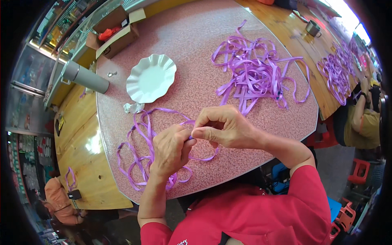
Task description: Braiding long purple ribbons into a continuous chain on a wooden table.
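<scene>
My left hand [169,150] and my right hand [226,126] meet over the near part of the pink speckled table [192,81]. Both are closed with fingertips pinched together on a narrow purple ribbon, of which only a small darker bit shows between them. Under and around my left hand lies a loose spread of purple ribbons [141,163], with loops reaching left and toward the table's near edge. Beyond my right hand is a big tangled heap of purple ribbons [255,73]. My fingers hide the exact spot being gripped.
A white scalloped plate [151,79] sits left of centre, beside crumpled white paper [133,108]. A grey-green thermos [86,76] and an open cardboard box [116,38] stand at the left. On the right-hand wooden table are a metal mug [313,28] and more ribbons [335,73], near another person.
</scene>
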A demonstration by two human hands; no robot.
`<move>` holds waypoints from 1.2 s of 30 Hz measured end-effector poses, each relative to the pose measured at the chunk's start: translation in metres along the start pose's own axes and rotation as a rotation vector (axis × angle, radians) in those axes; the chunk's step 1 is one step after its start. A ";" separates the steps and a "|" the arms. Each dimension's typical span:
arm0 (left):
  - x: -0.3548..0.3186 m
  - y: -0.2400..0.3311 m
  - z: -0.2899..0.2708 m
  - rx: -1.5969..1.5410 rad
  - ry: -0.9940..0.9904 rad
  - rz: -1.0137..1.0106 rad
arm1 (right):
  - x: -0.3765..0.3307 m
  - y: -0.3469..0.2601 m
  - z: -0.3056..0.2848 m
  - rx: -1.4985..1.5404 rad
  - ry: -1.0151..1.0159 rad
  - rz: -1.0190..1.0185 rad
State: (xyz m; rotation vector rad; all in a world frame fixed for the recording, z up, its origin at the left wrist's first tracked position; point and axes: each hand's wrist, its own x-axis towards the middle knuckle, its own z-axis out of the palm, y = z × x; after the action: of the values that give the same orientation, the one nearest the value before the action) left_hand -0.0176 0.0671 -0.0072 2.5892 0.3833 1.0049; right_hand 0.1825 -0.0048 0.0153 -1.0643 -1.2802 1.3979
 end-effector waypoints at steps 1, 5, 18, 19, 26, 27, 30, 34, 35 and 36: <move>-0.001 -0.002 0.001 -0.004 0.008 -0.012 | 0.001 0.002 0.000 -0.004 -0.009 0.012; -0.001 -0.008 0.006 -0.044 0.029 -0.023 | 0.004 0.013 0.002 0.038 0.005 0.009; -0.011 -0.011 0.021 -0.337 0.047 -0.089 | 0.003 0.033 0.003 -0.105 0.098 -0.299; -0.012 -0.010 0.023 -0.339 0.047 -0.090 | 0.003 0.033 0.003 -0.105 0.098 -0.296; -0.014 -0.007 0.030 -0.467 0.109 -0.056 | 0.003 0.032 0.001 -0.288 0.109 -0.505; -0.014 -0.007 0.030 -0.498 0.109 -0.053 | 0.004 0.032 0.000 -0.332 0.102 -0.560; -0.016 -0.008 0.034 -0.522 0.136 -0.059 | 0.004 0.031 -0.002 -0.455 0.114 -0.636; -0.016 -0.007 0.031 -0.498 0.106 -0.079 | 0.003 0.033 0.000 -0.466 0.156 -0.689; -0.015 -0.007 0.029 -0.533 0.096 -0.090 | 0.003 0.032 0.000 -0.473 0.138 -0.685; -0.015 -0.007 0.028 -0.567 0.085 -0.101 | 0.003 0.032 -0.001 -0.480 0.121 -0.682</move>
State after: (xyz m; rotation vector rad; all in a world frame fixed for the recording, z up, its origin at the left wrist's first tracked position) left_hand -0.0096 0.0622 -0.0388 2.0068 0.2069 1.0142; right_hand 0.1805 -0.0028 -0.0164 -0.8660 -1.7201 0.5196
